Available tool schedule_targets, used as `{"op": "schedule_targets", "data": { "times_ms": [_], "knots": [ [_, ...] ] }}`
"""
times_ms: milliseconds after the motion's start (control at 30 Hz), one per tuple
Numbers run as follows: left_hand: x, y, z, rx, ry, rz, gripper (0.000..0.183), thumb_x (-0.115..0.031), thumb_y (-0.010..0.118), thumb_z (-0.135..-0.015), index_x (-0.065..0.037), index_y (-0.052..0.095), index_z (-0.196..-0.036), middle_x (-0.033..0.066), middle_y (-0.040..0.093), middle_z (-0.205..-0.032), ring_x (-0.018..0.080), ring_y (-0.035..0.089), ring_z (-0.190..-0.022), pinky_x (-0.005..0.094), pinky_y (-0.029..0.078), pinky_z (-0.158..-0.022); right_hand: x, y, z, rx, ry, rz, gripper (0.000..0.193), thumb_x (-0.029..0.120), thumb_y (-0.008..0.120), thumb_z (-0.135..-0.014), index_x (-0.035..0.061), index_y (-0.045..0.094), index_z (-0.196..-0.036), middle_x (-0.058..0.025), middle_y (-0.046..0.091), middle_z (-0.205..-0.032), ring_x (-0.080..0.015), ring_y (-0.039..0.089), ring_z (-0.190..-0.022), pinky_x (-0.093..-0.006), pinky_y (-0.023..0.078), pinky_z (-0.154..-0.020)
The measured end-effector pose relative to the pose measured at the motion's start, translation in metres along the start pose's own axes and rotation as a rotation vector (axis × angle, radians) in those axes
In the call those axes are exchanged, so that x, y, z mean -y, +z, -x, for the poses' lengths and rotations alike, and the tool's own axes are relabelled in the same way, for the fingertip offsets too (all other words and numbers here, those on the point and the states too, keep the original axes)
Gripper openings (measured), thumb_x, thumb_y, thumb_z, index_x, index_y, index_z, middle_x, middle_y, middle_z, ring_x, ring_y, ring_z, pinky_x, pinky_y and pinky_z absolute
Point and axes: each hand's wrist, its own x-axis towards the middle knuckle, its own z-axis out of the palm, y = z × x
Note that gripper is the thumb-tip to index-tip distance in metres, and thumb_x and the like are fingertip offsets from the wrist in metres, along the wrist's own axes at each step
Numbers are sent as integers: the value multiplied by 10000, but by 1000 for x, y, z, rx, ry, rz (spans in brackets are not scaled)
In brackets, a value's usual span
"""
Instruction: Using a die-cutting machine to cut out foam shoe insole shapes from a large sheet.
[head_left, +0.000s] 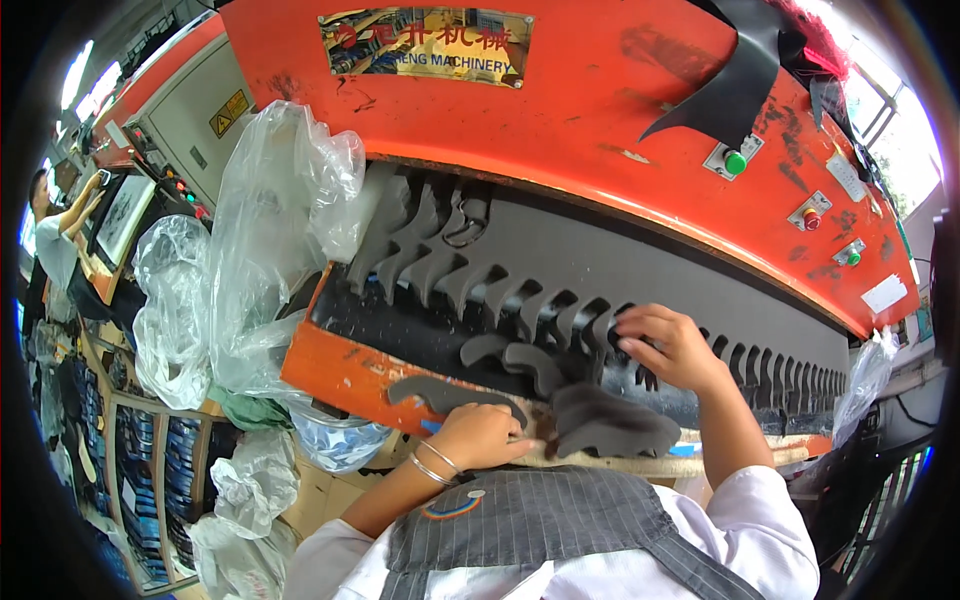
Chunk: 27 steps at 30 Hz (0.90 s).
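Observation:
A dark grey foam sheet (640, 262) lies on the black bed of an orange press, its near edge cut into a row of curved notches. My right hand (668, 345) is over that notched edge, fingers bent and apart, with nothing plainly held. A curved grey foam piece (425, 390) lies at the near edge, and my left hand (482, 436) is closed on its right end. Right of that hand is a stack of similar foam pieces (612, 420). Two loose curved pieces (535, 365) lie just behind it. A thin curved cutting die (466, 222) rests at the sheet's far left.
The press's orange front (580, 110) rises behind the sheet, with a green button (735, 162) and a red button (811, 218) at right. Black scrap (730, 85) hangs over it. Clear plastic bags (270, 220) crowd the left side. Another person (58, 235) works far left.

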Motion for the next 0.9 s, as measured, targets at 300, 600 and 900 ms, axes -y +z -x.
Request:
{"op": "schedule_targets", "data": {
  "times_ms": [300,600,900],
  "knots": [
    [122,-86,-52,-891,143,-220,180,-178,734,-786,-11,683,-833,128,627,-1063,326,563,-1007,397,470,-876,23,159,-188,-112,-38,185,272,212,690,-791,38,671,-1000,-140,629,-1011,-327,639,-923,-395,529,-794],
    [102,-137,-73,-755,128,-341,165,-197,736,-749,-62,675,-676,68,624,-840,277,559,-879,393,412,-791,27,116,-296,781,560,314,393,312,691,-722,-6,680,-953,-153,676,-827,-219,653,-658,-352,530,-558],
    [113,-109,-96,-843,359,461,558,-102,734,-789,-68,509,-1298,116,642,-1054,308,593,-998,382,463,-895,-9,144,-283,679,353,322,216,146,533,-886,-5,685,-864,-109,667,-723,-192,625,-595,-334,497,-534]
  ]
}}
